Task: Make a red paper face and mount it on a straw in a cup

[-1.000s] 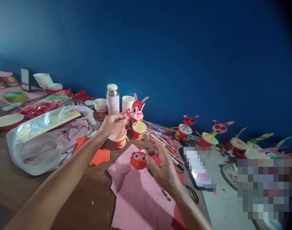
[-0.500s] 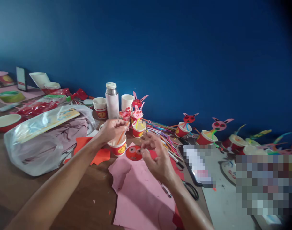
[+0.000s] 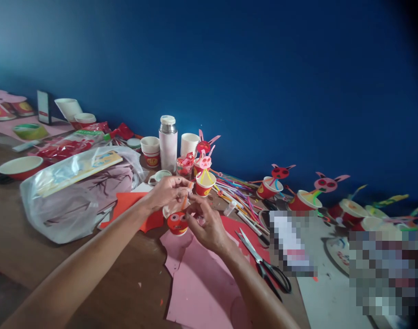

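Observation:
My left hand [image 3: 167, 193] is closed round an orange straw [image 3: 184, 201] that stands in a red paper cup, most of which my hands hide. My right hand [image 3: 206, 224] pinches the red paper face with white eyes [image 3: 177, 222] and holds it against the straw, right beside the left hand. Both hands meet above a pink paper sheet [image 3: 202, 283] on the wooden table [image 3: 30, 260].
Black scissors [image 3: 263, 262] lie right of my right wrist on red paper. A heap of coloured straws [image 3: 236, 194], finished cups with animal faces [image 3: 327, 185], a white flask [image 3: 168, 144] and stacked cups stand behind. A clear plastic bag [image 3: 78, 192] lies at left.
My right hand carried the red paper face left and up to the straw in the cup. The two hands have come together. The view shifted slightly, so the scissors now show.

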Available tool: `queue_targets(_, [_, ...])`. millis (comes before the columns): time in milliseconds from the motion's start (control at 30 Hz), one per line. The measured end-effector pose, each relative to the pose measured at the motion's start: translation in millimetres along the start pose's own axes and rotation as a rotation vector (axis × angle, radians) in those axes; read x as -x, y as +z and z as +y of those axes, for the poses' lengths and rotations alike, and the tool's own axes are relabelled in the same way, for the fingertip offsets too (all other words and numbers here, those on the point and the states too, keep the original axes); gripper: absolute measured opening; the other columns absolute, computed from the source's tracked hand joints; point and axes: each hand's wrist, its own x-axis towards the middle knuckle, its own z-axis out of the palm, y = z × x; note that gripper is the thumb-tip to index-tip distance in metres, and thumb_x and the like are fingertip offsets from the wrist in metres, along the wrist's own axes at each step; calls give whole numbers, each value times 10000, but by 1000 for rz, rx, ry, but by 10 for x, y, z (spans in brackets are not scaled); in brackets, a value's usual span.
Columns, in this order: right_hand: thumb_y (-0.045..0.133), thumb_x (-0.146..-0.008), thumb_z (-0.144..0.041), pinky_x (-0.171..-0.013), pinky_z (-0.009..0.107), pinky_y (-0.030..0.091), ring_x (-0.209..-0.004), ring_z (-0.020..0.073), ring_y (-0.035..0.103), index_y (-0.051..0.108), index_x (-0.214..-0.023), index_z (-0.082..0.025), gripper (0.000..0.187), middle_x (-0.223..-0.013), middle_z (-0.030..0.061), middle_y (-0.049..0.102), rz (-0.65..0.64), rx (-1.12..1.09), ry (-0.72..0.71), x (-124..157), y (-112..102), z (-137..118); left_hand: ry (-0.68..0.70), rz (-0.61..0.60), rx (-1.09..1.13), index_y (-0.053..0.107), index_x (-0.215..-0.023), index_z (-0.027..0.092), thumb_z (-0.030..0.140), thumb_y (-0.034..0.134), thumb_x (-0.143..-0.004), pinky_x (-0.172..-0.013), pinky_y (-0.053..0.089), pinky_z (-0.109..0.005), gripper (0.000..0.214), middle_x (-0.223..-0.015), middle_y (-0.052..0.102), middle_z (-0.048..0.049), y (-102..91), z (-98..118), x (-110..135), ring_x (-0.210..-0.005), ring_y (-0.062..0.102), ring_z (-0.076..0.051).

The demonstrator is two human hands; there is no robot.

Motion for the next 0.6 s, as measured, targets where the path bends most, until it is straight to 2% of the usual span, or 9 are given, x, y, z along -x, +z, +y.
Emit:
queue_targets(167, [539,-876,-170,-682,266,506,-728,131,622,435,-1320,-257,465,-860,-5,649,-11,-82,49,51,46,63,-1,28,66,645,-779,133,358,731,-637,-556,459,-226,280,-675,642,-1,-38,-105,101,-549,557,-101])
queue_targets(400, [548,-880,-182,-694,275,495,-726,126,592,440,-1274,-254,415,-829,-18,607,0,-269,133,77,69,87,-6,130,101,691,-751,121,318,768,-586,-691,469,-237,269,-733,701,-28,-50,-189,210,-695,619,-135])
queue_targets(600, [552,-841,-168,-668,264,476,-711,120,585,453,-1232,-230,407,-808,-30,575,125,-393,243,-94,-51,-81,-44,194,147,729,-854,121,386,790,-581,-682,504,-291,386,-788,738,-57,44,-282,267,-686,651,-174])
